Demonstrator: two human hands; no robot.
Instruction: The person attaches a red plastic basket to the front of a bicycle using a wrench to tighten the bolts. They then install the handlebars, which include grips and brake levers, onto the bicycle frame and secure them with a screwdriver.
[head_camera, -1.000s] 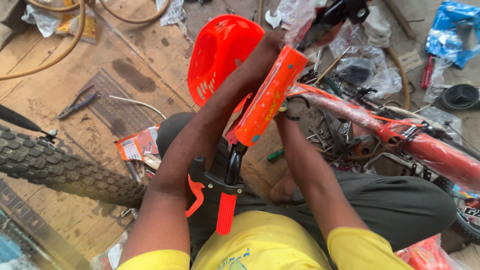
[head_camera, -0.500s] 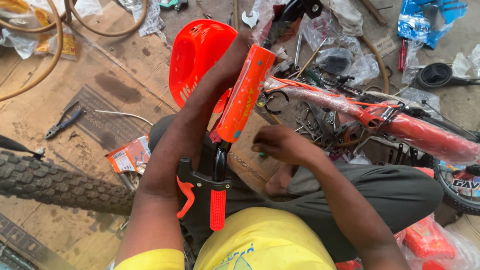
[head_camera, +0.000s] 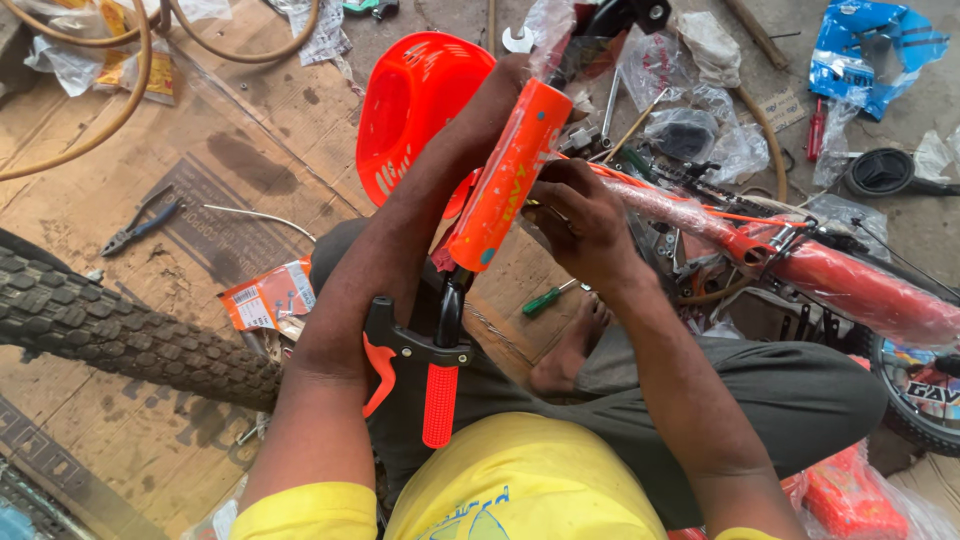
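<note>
Right hand (head_camera: 580, 225) has risen from the lap since the earlier frame and now sits against the orange handlebar pad (head_camera: 505, 180), fingers curled shut on its right side. Left hand (head_camera: 520, 75) reaches behind the pad's top end; whether its grip is closed cannot be told. Pad tilts above the lap; below it a black lever and orange handlebar grip (head_camera: 438, 405). Floor: cardboard (head_camera: 200, 130) with pliers (head_camera: 140, 225), tyre (head_camera: 110, 325) at left edge, red bicycle frame (head_camera: 840, 280) right.
</note>
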